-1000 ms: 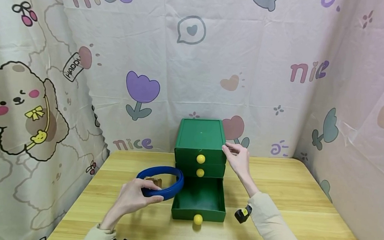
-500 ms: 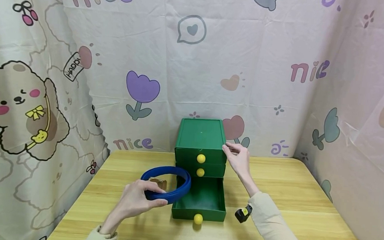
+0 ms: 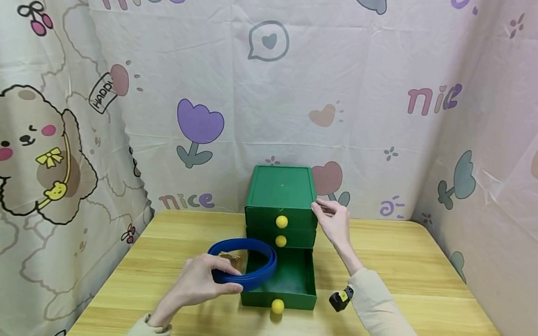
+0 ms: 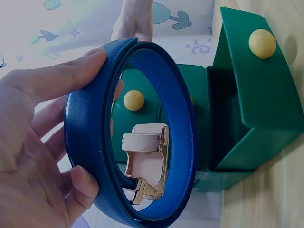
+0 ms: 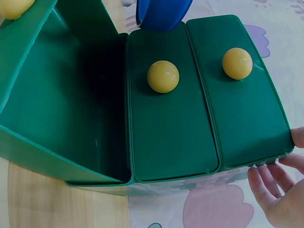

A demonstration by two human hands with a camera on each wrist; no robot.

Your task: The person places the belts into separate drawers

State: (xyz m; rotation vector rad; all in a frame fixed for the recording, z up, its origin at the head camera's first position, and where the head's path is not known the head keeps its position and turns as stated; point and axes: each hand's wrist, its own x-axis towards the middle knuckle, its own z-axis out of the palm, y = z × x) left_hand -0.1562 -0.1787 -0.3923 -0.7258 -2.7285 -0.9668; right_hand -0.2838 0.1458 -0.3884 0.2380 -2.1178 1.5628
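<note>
A blue belt [image 3: 261,278] is coiled into a ring, its metal buckle [image 4: 142,145] showing inside the loop in the left wrist view. My left hand [image 3: 197,284] pinches the near side of the coil between thumb and fingers. The ring overlaps the left part of a pulled-out bottom drawer [image 3: 301,302] in the head view; the drawer's visible floor is bare. My right hand [image 3: 335,224] grips the upper right front corner of the green drawer cabinet [image 3: 281,187], thumb and fingertips at its edge in the right wrist view.
Two upper drawers with yellow knobs [image 5: 163,76] are closed. The cabinet stands at the back of the wooden table [image 3: 384,259], near a printed curtain [image 3: 273,111]. The bottom drawer's knob [image 3: 277,306] sticks out toward the front.
My left hand has carried the coiled belt to the right and slightly lower, so it overlaps more of the pulled-out drawer. My right hand stays at the cabinet corner.
</note>
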